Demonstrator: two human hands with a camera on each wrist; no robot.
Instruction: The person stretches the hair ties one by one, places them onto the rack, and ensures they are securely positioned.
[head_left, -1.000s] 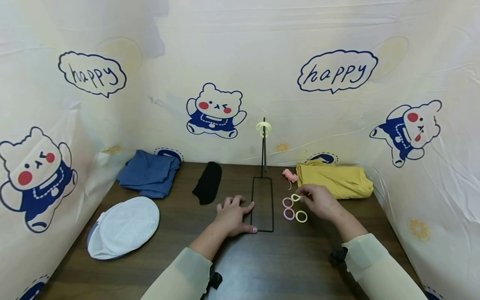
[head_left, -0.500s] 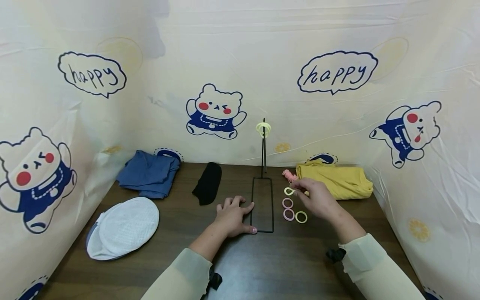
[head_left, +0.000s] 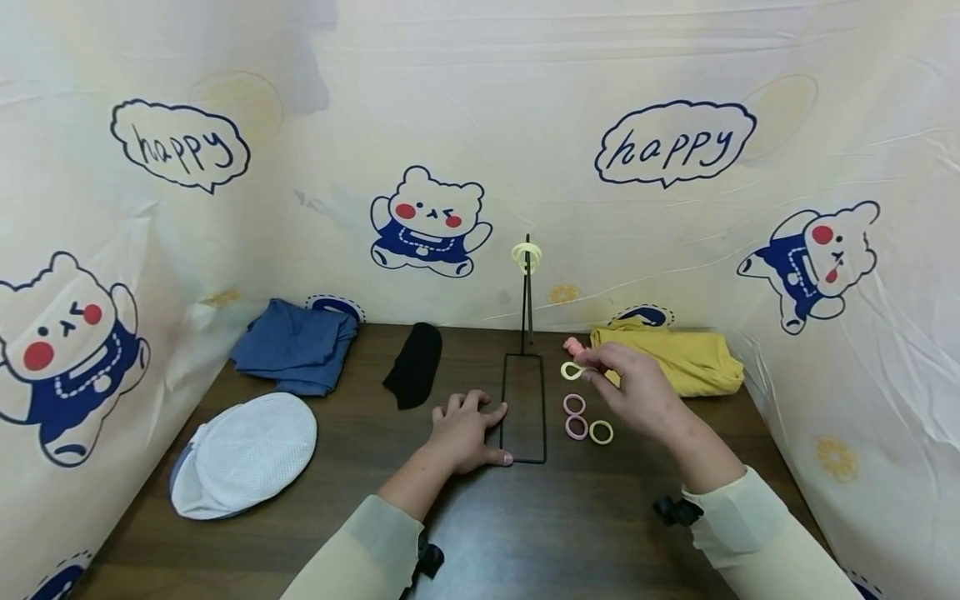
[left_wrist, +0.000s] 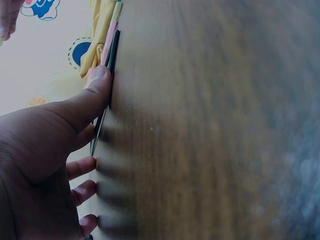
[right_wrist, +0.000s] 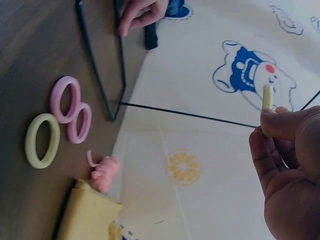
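Here we see the right hand (head_left: 637, 393) pinching a yellow hair tie (head_left: 572, 371), raised above the bench (head_left: 480, 533) just right of the black wire stand (head_left: 524, 408). The left hand (head_left: 467, 432) presses flat, fingers spread, on the stand's base frame. Two pink ties (head_left: 575, 415) and another yellow tie (head_left: 601, 432) lie beside the base.
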